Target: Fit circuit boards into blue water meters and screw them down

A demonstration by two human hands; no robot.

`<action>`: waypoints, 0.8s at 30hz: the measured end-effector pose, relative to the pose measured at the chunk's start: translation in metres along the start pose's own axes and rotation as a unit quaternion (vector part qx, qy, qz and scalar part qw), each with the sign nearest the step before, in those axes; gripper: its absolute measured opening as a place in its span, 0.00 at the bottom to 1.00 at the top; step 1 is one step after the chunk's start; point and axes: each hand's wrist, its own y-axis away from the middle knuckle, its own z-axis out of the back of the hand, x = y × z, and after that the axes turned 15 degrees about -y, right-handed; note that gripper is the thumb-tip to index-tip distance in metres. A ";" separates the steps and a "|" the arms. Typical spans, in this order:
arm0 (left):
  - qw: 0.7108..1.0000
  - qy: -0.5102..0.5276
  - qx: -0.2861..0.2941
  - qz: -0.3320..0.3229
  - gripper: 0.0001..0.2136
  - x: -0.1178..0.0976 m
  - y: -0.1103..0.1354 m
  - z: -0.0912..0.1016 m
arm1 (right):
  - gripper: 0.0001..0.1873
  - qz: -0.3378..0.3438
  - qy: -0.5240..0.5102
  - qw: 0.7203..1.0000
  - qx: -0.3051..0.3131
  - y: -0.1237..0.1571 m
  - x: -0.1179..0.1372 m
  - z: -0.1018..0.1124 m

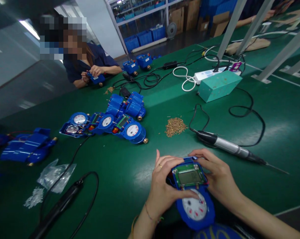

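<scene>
Blue bins are shelved far behind the screw pile; their contents cannot be told. The pile is spread on a green table in a workshop. Just nearer than the pile, a meter is clasped from both sides: the left hand is curled, thumb laid on the dial; the right hand is curled around the display end.

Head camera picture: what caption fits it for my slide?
Left hand and right hand grip a blue plastic water meter beside a silver electric screwdriver and small brass screws.
</scene>
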 end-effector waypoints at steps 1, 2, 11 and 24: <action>1.000 -0.002 0.000 0.002 0.32 -0.001 -0.001 0.000 | 0.09 0.001 0.002 1.000 0.002 0.000 0.000 0.000; 1.000 -0.004 0.001 0.004 0.33 -0.002 -0.003 0.001 | 0.10 0.002 0.004 1.000 0.003 0.000 0.000 0.001; 1.000 0.021 -0.008 0.005 0.27 -0.012 -0.006 -0.003 | 0.18 0.005 -0.002 1.000 0.009 0.004 -0.001 0.000; 0.995 0.010 -0.011 -0.097 0.31 0.009 -0.001 0.002 | 0.11 0.011 -0.003 1.000 -0.007 0.003 0.000 -0.007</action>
